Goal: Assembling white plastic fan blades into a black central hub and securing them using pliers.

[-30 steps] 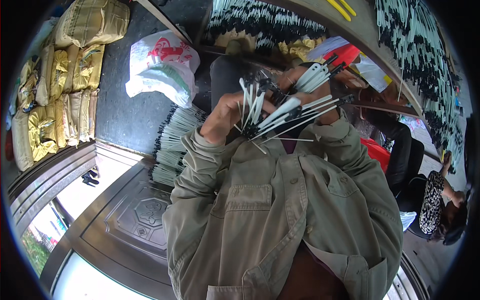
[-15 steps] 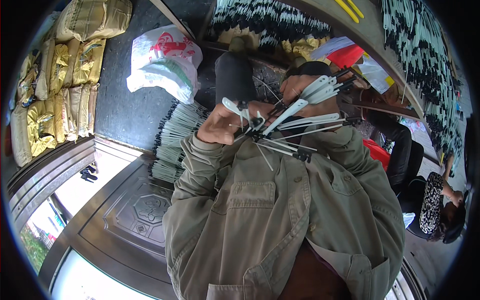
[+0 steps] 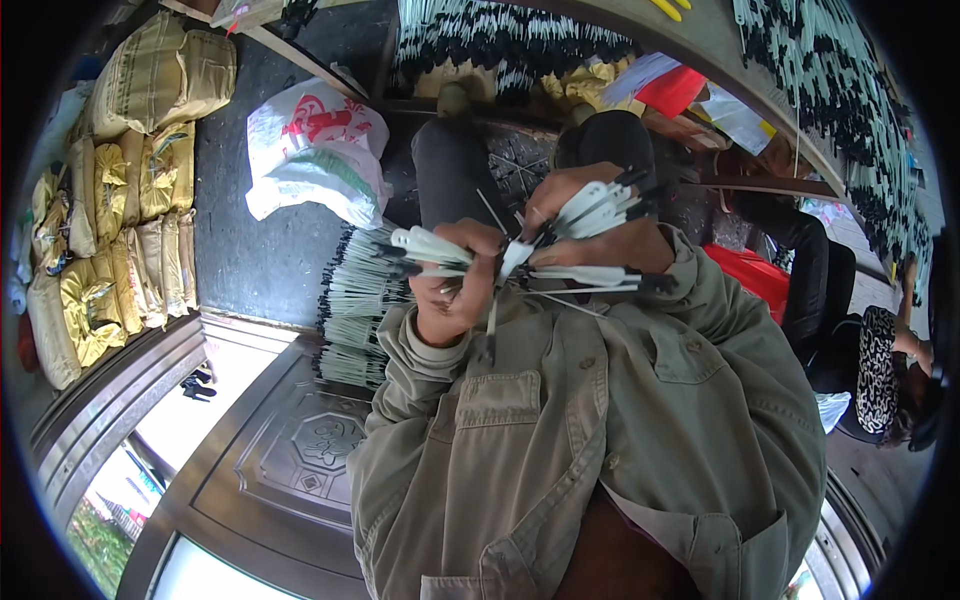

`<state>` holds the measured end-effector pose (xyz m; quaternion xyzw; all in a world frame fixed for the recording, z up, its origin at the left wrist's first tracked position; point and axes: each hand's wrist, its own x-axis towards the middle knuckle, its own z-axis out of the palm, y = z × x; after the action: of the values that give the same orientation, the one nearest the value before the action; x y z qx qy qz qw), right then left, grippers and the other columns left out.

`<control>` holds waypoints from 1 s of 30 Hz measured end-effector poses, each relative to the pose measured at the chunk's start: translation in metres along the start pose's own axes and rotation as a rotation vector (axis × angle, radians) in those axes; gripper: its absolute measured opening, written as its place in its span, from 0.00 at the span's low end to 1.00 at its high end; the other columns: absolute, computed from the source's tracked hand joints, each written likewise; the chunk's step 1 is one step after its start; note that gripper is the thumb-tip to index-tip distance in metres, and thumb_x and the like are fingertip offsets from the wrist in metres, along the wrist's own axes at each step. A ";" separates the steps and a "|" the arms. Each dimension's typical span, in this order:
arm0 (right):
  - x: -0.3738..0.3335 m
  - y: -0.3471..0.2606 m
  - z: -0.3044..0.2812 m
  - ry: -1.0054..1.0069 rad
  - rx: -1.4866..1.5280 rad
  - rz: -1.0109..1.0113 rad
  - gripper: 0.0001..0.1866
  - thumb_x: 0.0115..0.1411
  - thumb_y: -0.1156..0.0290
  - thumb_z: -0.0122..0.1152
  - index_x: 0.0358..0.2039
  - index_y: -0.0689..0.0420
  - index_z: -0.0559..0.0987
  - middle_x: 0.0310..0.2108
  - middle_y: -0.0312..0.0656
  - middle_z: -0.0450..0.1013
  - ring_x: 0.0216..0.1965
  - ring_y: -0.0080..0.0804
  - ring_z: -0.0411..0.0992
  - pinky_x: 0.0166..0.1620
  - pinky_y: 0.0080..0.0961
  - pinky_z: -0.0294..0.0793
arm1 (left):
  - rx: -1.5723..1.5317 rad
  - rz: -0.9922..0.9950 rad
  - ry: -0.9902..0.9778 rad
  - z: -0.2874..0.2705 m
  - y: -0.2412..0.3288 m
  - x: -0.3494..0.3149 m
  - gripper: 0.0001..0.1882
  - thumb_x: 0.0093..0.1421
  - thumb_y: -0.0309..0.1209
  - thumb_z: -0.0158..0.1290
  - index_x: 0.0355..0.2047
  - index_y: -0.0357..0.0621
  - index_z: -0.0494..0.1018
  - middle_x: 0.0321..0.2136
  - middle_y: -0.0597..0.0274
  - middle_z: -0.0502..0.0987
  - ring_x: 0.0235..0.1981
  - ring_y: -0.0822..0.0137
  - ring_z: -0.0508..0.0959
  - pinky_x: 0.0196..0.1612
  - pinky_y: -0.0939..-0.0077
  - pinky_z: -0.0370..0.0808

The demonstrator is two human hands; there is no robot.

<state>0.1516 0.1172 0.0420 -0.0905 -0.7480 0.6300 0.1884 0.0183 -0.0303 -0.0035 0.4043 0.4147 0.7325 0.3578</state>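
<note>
In front of my chest I hold thin white strips with black ends, whose exact kind I cannot make out. My left hand [image 3: 452, 300] is closed around one bunch of strips [image 3: 428, 246], which points out to the left past my fingers. My right hand [image 3: 620, 246] grips a second, fanned bunch [image 3: 588, 208], its black ends at the upper right. Further strips [image 3: 590, 276] stick out below my right hand. Between the hands the strips meet at a pale flat piece [image 3: 515, 259]; motion blur and my fingers hide how they join there.
A large pile of similar strips [image 3: 362, 300] lies to my left, beside a white plastic bag [image 3: 318, 155] with red print. Tan sacks [image 3: 140, 190] are stacked at the far left. More strips hang along a shelf [image 3: 730, 75] ahead and to the right. A person's arm [image 3: 908, 335] shows at the far right.
My left hand has turned and lowered slightly, and strips now point left out of it. The bunch in my right hand has shifted left and down a little. The whole view has shifted.
</note>
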 end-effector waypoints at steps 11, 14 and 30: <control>0.007 -0.003 0.002 -0.061 -0.061 -0.162 0.16 0.39 0.69 0.72 0.27 0.60 0.75 0.27 0.44 0.73 0.27 0.36 0.74 0.30 0.26 0.70 | 0.084 -0.312 -0.275 -0.011 0.031 0.016 0.08 0.48 0.27 0.59 0.24 0.38 0.71 0.27 0.58 0.72 0.29 0.70 0.72 0.34 0.78 0.67; 0.006 -0.007 -0.001 -0.022 -0.050 -0.142 0.15 0.40 0.70 0.71 0.27 0.61 0.74 0.26 0.44 0.73 0.27 0.35 0.73 0.29 0.25 0.70 | 0.197 -0.277 -0.207 0.001 0.042 0.020 0.07 0.48 0.27 0.58 0.22 0.38 0.71 0.27 0.57 0.72 0.30 0.68 0.72 0.34 0.77 0.67; 0.066 -0.015 -0.060 -0.478 0.049 -0.053 0.29 0.46 0.62 0.68 0.47 0.60 0.68 0.44 0.39 0.67 0.45 0.27 0.65 0.48 0.24 0.64 | -0.035 -0.401 -0.061 -0.042 0.009 0.019 0.14 0.40 0.22 0.60 0.30 0.33 0.74 0.34 0.53 0.71 0.36 0.62 0.71 0.39 0.71 0.68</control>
<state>0.1165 0.1933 0.0759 0.0854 -0.7578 0.6464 0.0246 -0.0289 -0.0311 -0.0034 0.3292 0.4633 0.6409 0.5159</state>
